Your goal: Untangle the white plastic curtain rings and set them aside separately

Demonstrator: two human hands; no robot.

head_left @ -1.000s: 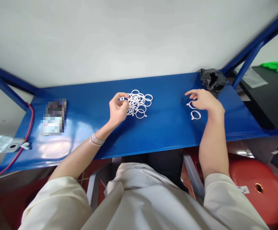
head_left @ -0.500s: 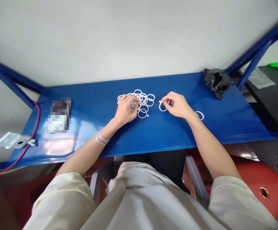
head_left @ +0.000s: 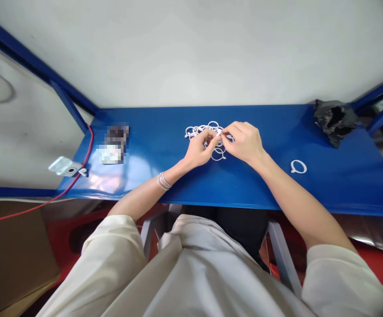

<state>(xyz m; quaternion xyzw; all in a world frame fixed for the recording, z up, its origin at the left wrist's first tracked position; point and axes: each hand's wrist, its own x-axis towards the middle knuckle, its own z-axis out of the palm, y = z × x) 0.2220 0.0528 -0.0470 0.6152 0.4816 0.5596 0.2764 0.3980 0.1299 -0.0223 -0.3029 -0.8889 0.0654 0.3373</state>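
My left hand [head_left: 200, 149], with bracelets at its wrist, is closed in a pinch over a pile of thin white plastic rings [head_left: 191, 131]. Its fingertips meet those of my right hand [head_left: 244, 141] at the small tab of a white ring [head_left: 219, 131]. That ring is partly hidden by the fingers, and both hands pinch it. Below the hands another ring [head_left: 218, 159] of the pile shows, with a small tab. Off to the right, a single white ring [head_left: 305, 167] with its own tab lies flat on the blue table [head_left: 178, 189].
A crumpled black plastic bag [head_left: 335, 121] sits at the back right. On the left are a blurred-out flat object [head_left: 115, 143], a white open case-like object [head_left: 64, 166] and a red cable [head_left: 89, 152]. Blue frame bars rise at both sides.
My right hand has moved left with its ring and now meets my left hand over the pile. The whole view has turned left, so the table appears shifted right.
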